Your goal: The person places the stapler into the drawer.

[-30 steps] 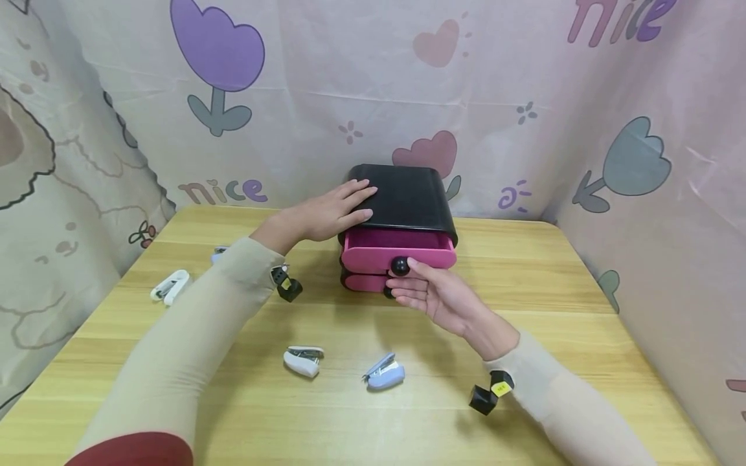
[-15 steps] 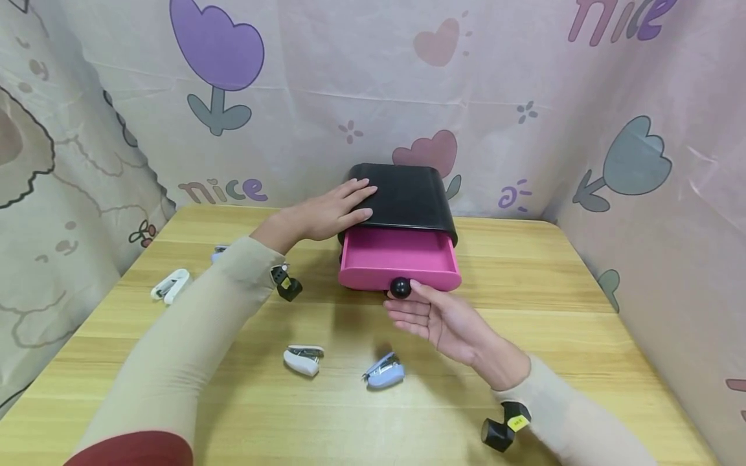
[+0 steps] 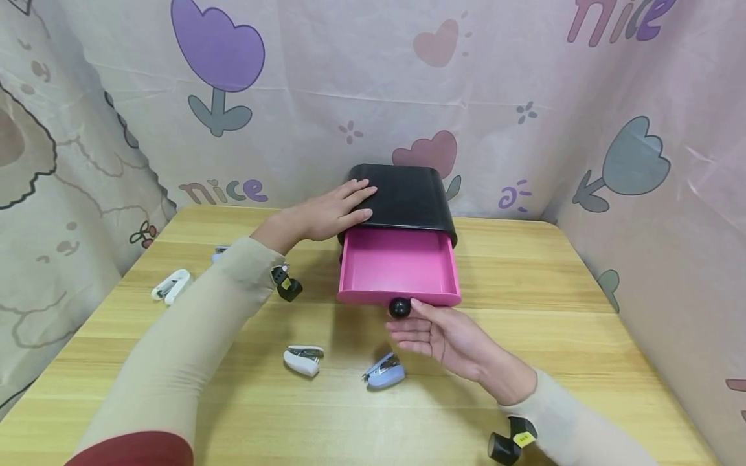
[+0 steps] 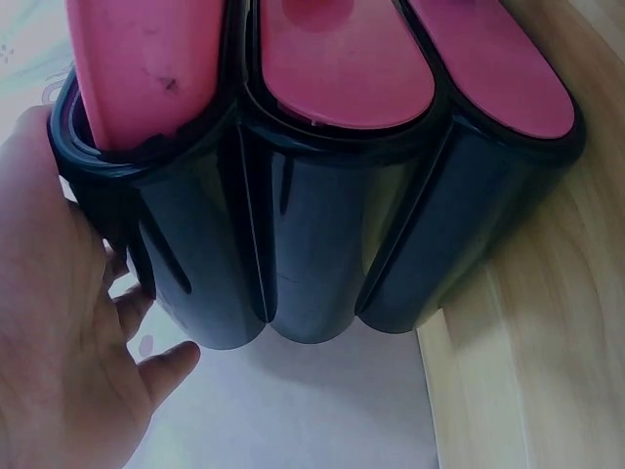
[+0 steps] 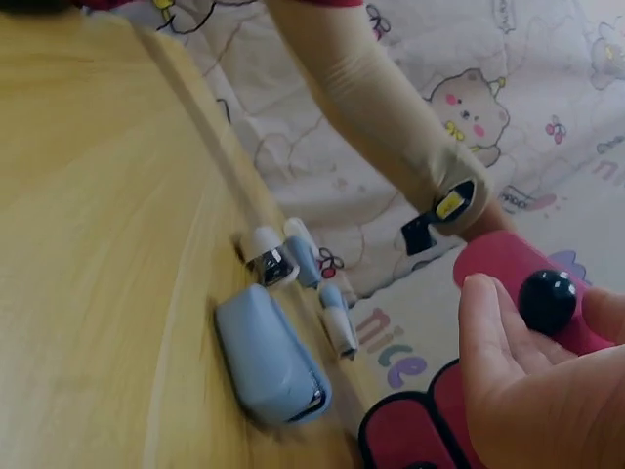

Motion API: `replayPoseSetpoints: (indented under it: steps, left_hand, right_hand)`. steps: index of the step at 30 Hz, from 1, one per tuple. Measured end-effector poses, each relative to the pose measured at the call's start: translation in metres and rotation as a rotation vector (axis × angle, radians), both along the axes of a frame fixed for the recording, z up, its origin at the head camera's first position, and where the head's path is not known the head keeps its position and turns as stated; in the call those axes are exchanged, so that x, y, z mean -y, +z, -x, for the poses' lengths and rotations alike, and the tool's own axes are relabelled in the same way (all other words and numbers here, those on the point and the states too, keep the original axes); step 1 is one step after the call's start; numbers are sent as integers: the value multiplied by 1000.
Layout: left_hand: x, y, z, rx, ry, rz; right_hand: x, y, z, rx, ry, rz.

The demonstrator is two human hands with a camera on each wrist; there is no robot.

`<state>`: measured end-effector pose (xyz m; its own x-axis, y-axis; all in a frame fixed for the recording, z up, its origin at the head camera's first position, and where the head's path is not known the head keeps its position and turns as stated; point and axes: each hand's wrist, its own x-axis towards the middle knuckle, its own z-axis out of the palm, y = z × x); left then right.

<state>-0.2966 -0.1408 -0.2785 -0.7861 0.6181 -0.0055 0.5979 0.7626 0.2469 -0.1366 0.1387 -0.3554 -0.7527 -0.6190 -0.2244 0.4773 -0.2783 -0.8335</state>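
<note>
A small black cabinet (image 3: 405, 194) with three stacked pink-fronted drawers, all seen in the left wrist view, stands at the back of the table. My left hand (image 3: 332, 210) rests on the left part of its top, fingers extended. The top pink drawer (image 3: 399, 262) is pulled well out, and nothing lies in the visible part of its floor. With thumb and fingers, my right hand (image 3: 454, 343) pinches the round black knob (image 3: 399, 307) on that drawer's front; the knob (image 5: 547, 301) shows between thumb and fingers in the right wrist view. The lower drawers are hidden in the head view.
A white mini stapler (image 3: 301, 361) and a light blue one (image 3: 384, 372) lie in front of the drawer. Farther left are another white stapler (image 3: 171, 287) and a blue one (image 3: 219, 252) partly behind my left sleeve. A patterned cloth (image 3: 303, 149) hangs behind the wooden table (image 3: 524, 278).
My right hand has drawn the top drawer outward, toward me, from slightly ajar to well out. My left hand has stayed on the cabinet top; the staplers have not moved.
</note>
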Motion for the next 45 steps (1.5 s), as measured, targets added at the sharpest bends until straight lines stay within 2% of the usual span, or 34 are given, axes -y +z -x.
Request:
replayPoseSetpoints:
  steps: [6, 10, 15, 20, 23, 31, 33, 40, 42, 45]
  left_hand:
    - [2, 0, -1, 1, 5, -5]
    - [2, 0, 0, 1, 8, -13]
    - [1, 1, -1, 0, 10, -13]
    - [1, 1, -1, 3, 10, -10]
    - [1, 1, -1, 7, 10, -12]
    - [3, 0, -2, 3, 7, -19]
    - [3, 0, -2, 2, 7, -24]
    - [2, 0, -3, -2, 9, -22]
    - [1, -1, -3, -3, 8, -22]
    - [1, -2, -3, -6, 5, -22]
  right_hand:
    - [-4, -5, 3, -45, 74, -18]
    - [-6, -9, 4, -128, 147, -51]
    - [-7, -14, 3, -311, 220, -149]
    - [-5, -16, -1, -589, 262, -365]
    - [-2, -17, -1, -700, 285, -463]
    - [3, -23, 3, -825, 339, -535]
    - [4, -25, 4, -898, 346, -566]
    - [9, -33, 8, -1237, 420, -671]
    - [11, -35, 8, -1296, 444, -682]
    - [13, -38, 7, -1338, 475, -695]
